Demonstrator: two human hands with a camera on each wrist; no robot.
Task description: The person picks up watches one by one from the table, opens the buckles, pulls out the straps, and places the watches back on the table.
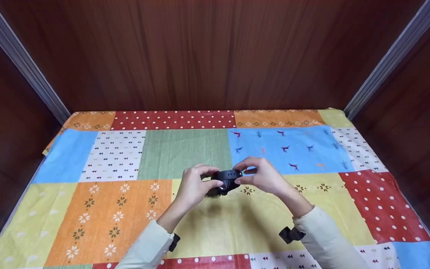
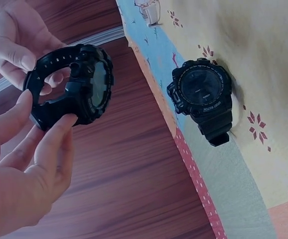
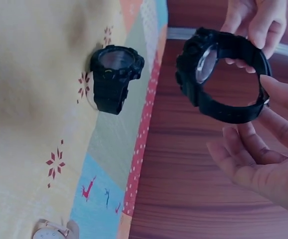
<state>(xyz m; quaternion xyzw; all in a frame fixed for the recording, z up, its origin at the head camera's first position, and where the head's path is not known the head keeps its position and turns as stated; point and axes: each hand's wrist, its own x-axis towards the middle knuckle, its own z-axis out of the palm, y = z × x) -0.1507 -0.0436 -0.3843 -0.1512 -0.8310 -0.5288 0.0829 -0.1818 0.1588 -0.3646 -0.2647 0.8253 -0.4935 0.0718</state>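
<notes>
Between both hands, just above the middle of the counter, a black watch [image 1: 228,176] with its strap closed into a loop is held up off the cloth. The left hand [image 1: 196,186] pinches the case end with thumb and curled fingertips [image 2: 59,127]; the right hand [image 1: 261,175] pinches the strap side at 3 o'clock of the loop, its fingers [image 3: 258,30] bent over the band while the rest lie loosely spread beneath. Each grip is closed only at the fingertips, the palms clear of the watch.

Directly under the held watch, at about 6 o'clock from it, a second black watch [image 2: 204,97] lies face up on a yellow patch of the patchwork tablecloth [image 1: 88,209], apart from both hands. A small white object [image 3: 49,231] sits on the cloth beyond it, too small to identify. Cream sleeves [image 1: 323,239] cover both forearms, and dark wood panelling [image 1: 200,52] rises at 12 o'clock behind the counter.
</notes>
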